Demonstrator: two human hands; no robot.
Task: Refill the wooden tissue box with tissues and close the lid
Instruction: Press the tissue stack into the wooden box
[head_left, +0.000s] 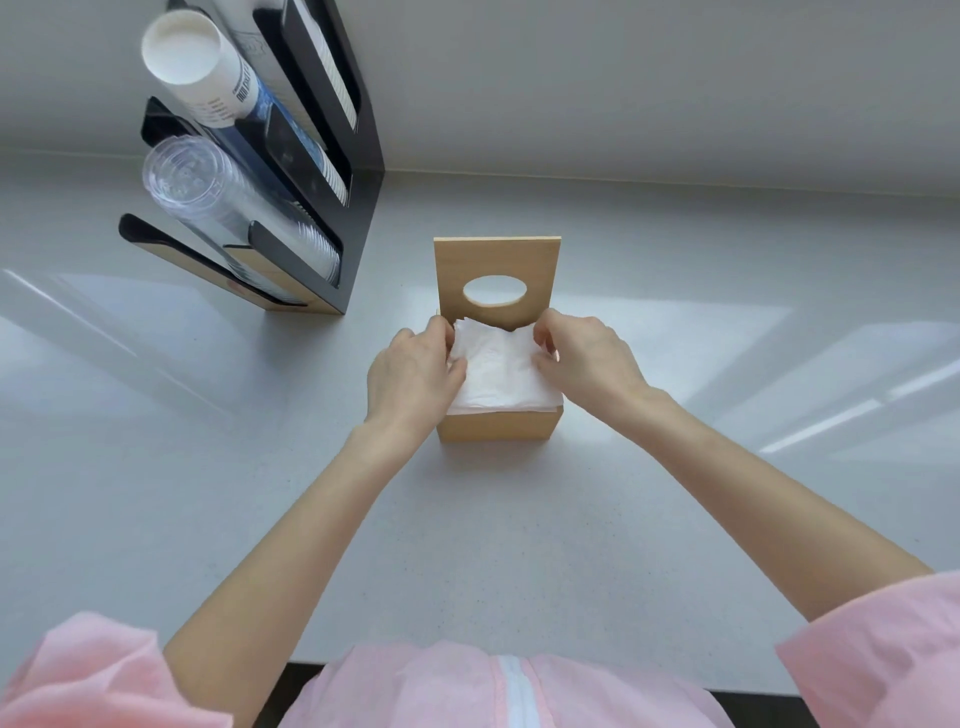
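At the centre of the grey counter (519, 545) stands the wooden tissue box (496, 427), lid (497, 260) raised upright at its far edge. White tissues (498, 374) fill it to the rim. Left hand (410, 376) and right hand (587, 358) pinch the stack's far corners, fingers closed on the paper. A black cup dispenser (358, 208) holding paper and clear cups stands well apart, far left. Open counter surrounds the box.

The left hand (410, 371) and right hand (584, 358) pinch opposite edges of the white tissues (498, 374) stacked in the wooden tissue box (496, 428) on the grey bench (519, 545). Just beyond the fingertips the lid (496, 260) stands upright, its oval hole showing.
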